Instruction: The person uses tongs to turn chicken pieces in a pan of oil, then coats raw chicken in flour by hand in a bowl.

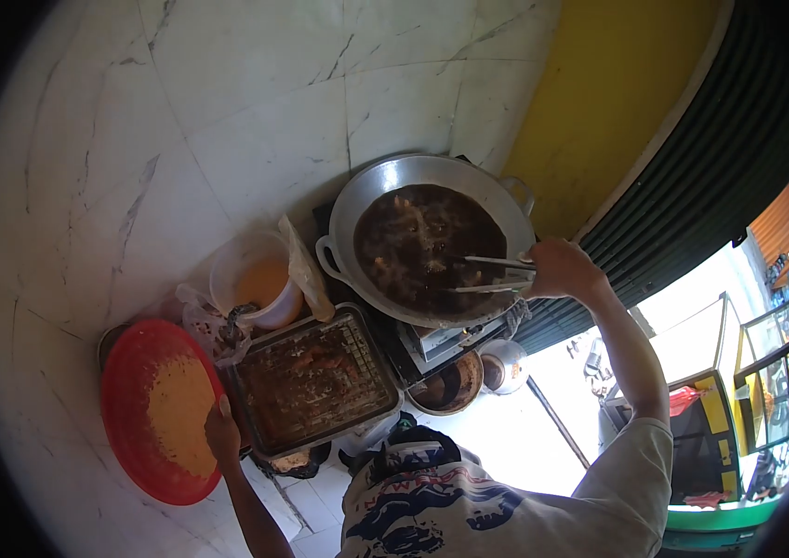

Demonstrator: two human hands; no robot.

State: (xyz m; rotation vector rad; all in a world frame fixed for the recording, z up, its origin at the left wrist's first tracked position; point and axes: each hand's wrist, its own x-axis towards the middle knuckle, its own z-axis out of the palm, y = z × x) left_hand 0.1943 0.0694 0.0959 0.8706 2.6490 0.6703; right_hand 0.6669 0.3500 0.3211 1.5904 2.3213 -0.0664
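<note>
My right hand (557, 270) is closed around metal tongs (497, 275), whose tips reach into the dark bubbling oil (422, 232) of a large wok (385, 177) on a stove. Some light brown pieces (404, 202) float in the oil. At the lower left, my left hand (222, 435) touches the rim of a red basin (125, 418) holding pale orange flour (179, 414); its fingers are partly hidden at the rim, and how firmly they grip is unclear.
Between basin and wok lie a metal tray (385, 372) with a wire rack, a plastic tub of orange liquid (269, 279) and plastic bags (199, 325). Below the stove are a brown-stained pot (455, 383) and a metal vessel (504, 365). Tiled wall (255, 121) rises behind.
</note>
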